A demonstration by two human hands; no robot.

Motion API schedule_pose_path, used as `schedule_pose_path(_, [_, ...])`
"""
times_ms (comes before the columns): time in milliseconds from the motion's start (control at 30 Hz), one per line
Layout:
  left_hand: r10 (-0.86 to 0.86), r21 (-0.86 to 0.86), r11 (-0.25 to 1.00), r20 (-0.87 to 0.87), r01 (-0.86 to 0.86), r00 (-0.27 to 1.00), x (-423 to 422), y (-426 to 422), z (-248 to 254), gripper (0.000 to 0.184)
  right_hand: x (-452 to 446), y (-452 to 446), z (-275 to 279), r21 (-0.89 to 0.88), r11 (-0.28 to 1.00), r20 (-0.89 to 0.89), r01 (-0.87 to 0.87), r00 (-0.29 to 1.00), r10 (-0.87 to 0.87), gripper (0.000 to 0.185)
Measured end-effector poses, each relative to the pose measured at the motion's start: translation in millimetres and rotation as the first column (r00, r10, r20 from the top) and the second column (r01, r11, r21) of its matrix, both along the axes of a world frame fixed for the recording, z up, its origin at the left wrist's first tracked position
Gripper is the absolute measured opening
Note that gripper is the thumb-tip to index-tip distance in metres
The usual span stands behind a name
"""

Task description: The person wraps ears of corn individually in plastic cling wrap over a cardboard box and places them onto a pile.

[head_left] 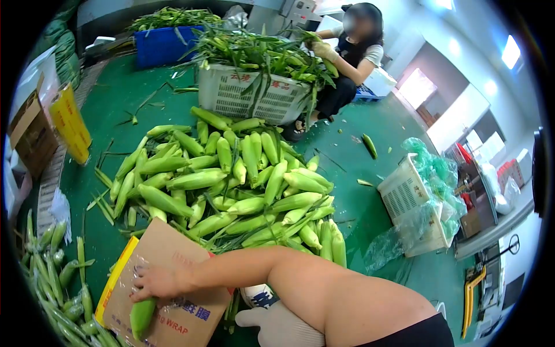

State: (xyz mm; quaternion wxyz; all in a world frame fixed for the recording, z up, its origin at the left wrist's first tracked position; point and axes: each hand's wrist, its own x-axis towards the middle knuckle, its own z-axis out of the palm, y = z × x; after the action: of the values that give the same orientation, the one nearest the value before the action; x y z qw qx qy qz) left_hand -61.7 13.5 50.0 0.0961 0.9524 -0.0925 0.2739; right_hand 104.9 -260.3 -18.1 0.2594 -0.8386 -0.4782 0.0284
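A smooth green floor (pixel 358 173) is spreading beneath a brightly lit workroom. Your bare right hand (pixel 155 283) is curling its fingers over the upper end of a green-husked ear of corn (pixel 143 320), above a brown cardboard box (pixel 173 260) with yellow edging and printed lettering. Your left hand (pixel 283 328), in a pale knitted glove, is pointing one digit leftward beside your right arm; the arm is partly covering it, so you cannot tell its full shape or whether it is gripping anything. Bagged green ears (pixel 58 283) are lying left of the box. Just beyond it, a broad heap of husked green corn (pixel 231 179) is covering the floor. Farther out, a white perforated crate (pixel 248 95) is overflowing with leafy husks, and a co-worker (pixel 352 58) is crouching beside it, holding greenery in gloved hands. To the right, a white crate (pixel 402 194) is holding crumpled green plastic (pixel 425 165).
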Motion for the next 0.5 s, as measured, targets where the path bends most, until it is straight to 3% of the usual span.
schedule_pose_path(67, [-0.014, 0.129, 0.991, -0.090, 0.025, 0.996, 40.8, -34.5, 9.8, 0.054, 0.4, 4.8, 3.0, -0.014, 0.999, -0.015, -0.030, 0.999, 0.030, 0.084])
schedule_pose_path(133, [-0.109, -0.031, 0.994, -0.493, 0.108, 0.863, 65.3, -62.3, 8.4, 0.062, 2.8, 0.7, -1.0, -0.029, 0.999, 0.023, -0.042, 0.999, 0.042, 0.087])
schedule_pose_path(233, [-0.101, 0.027, 0.992, -0.409, 0.123, 0.907, 68.3, -60.8, -12.4, 0.066, 7.5, -38.8, -24.7, 0.458, 0.889, -0.232, 0.011, 0.967, 0.108, 0.089])
schedule_pose_path(333, [-0.080, -0.089, 0.995, -0.545, 0.037, 0.835, 66.3, -57.9, -19.9, 0.070, -7.2, -115.3, -3.7, 0.015, 1.000, -0.024, -0.010, 1.000, 0.011, 0.089])
schedule_pose_path(367, [-0.112, -0.089, 0.993, -0.525, 0.077, 0.844, 68.4, -56.3, -20.9, 0.071, -18.4, -120.6, 13.3, -0.006, 0.999, 0.024, -0.033, 0.999, 0.033, 0.075])
schedule_pose_path(467, [-0.046, 0.021, 0.998, -0.492, 0.065, 0.869, 70.4, -58.7, -19.7, 0.073, -20.4, -99.2, -9.5, 0.084, 0.996, 0.078, 0.019, 0.997, -0.025, 0.050])
schedule_pose_path(500, [-0.057, -0.015, 0.998, -0.519, 0.057, 0.853, 72.1, -56.8, -20.1, 0.073, -16.9, -93.0, -25.1, 0.095, 0.995, 0.182, 0.042, 0.982, -0.059, 0.031])
